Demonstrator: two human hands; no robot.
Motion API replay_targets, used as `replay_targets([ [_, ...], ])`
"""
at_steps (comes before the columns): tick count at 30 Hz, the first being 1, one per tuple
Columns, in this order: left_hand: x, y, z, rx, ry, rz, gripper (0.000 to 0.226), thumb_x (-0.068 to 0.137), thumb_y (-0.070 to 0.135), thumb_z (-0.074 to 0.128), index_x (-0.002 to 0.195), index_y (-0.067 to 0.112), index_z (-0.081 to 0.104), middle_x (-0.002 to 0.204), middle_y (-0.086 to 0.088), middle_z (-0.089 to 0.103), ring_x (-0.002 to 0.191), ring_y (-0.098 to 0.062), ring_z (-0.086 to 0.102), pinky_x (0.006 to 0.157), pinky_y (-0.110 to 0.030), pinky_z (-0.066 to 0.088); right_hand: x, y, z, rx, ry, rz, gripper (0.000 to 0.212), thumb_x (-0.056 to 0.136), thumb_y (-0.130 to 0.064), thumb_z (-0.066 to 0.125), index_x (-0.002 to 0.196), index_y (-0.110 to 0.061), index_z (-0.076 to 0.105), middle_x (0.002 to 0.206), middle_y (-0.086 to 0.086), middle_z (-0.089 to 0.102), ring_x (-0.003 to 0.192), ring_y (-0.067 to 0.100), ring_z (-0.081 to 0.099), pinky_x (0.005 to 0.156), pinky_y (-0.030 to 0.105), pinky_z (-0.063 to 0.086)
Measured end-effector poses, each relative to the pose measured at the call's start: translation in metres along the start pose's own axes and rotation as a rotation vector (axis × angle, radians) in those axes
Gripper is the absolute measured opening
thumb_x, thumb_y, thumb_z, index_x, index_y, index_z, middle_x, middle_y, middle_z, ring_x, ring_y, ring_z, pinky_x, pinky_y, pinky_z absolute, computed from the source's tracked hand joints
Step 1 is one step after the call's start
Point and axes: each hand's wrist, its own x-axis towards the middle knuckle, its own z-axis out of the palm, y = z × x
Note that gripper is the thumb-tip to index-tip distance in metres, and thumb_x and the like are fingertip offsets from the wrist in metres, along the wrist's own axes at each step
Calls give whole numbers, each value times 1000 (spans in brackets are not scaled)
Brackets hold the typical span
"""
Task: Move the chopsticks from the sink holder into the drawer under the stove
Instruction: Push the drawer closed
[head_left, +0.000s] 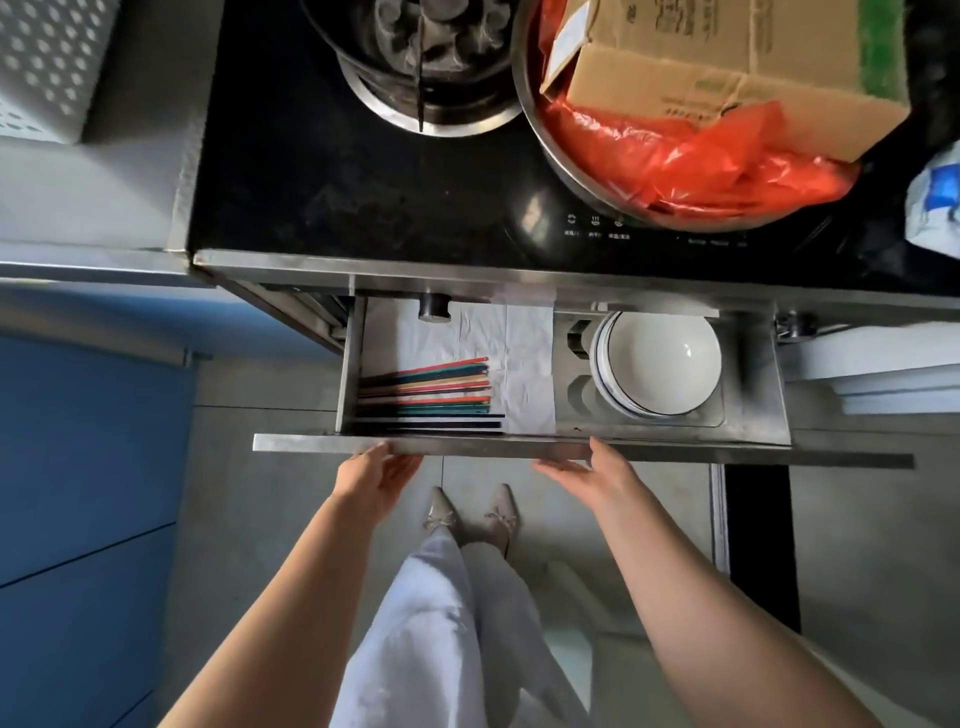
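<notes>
The steel drawer (753, 452) under the black stove top stands pulled out. Several coloured chopsticks (426, 389) lie side by side on white paper in its left compartment, with a few dark ones nearest the front panel. My left hand (376, 475) rests with spread fingers against the underside of the drawer's front panel, left of centre. My right hand (592, 475) touches the same front edge further right, fingers apart. Neither hand holds anything. The sink holder is out of view.
White bowls (660, 364) are stacked in the drawer's right compartment. On the stove (322, 182) sit a gas burner (426, 67) and a steel basin (535, 135) with an orange bag and a cardboard box (727, 78). Blue cabinets (88, 467) stand at left. My feet are below the drawer.
</notes>
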Motion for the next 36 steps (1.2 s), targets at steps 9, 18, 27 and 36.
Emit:
replay_targets([
  [9,13,10,14,-21,32,59,27,105,3,35,130,0,42,96,-28,60,81,-33,62,103,-51,47,6,-15,15,2,75,-33,42,104,-18,24,136,6,38,148,27,32,138,43,29,112,57,23],
  [18,27,54,47,120,4,78,21,103,1,39,85,-3,49,85,-26,63,77,-33,63,98,-48,49,10,-38,60,-76,23,-128,41,103,-10,19,133,7,42,146,24,38,136,42,31,111,59,22],
  [27,39,95,86,186,-60,125,20,102,2,44,83,-3,51,83,-23,65,77,-31,65,93,-45,51,15,-68,98,-110,-56,-178,37,104,-14,20,99,11,47,141,29,41,132,44,38,108,58,29],
  [36,48,116,103,204,-87,156,21,101,4,48,82,-2,54,67,-19,70,51,-22,71,91,-39,54,17,-81,122,-152,-96,-281,37,103,-10,18,103,7,51,132,29,52,121,44,50,100,61,38],
])
